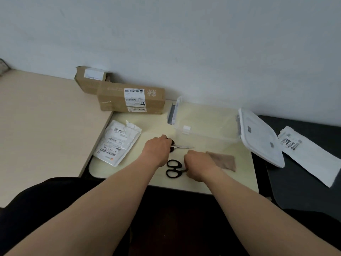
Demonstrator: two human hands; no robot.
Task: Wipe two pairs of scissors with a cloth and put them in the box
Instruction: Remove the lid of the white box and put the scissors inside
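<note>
Left hand (158, 148): fingers curled over the black handles of the far scissors (184, 147), blades pointing right; probably a grip for lifting.
Right hand (198, 163): fingers closed on the blades of the near scissors (174, 169); blades hidden beneath.
Cloth (222, 160): brown, flat on the desk (156, 126), just beside the right hand, handy for wiping.
Box (206, 126): clear, open, empty, behind the scissors; lid (262, 139) at its right.
Fingertips: unseen.

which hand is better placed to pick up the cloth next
Right. The right hand sits beside the brown cloth, at the blades of the near scissors; the left hand is farther away, on the handles of the far scissors.
</note>
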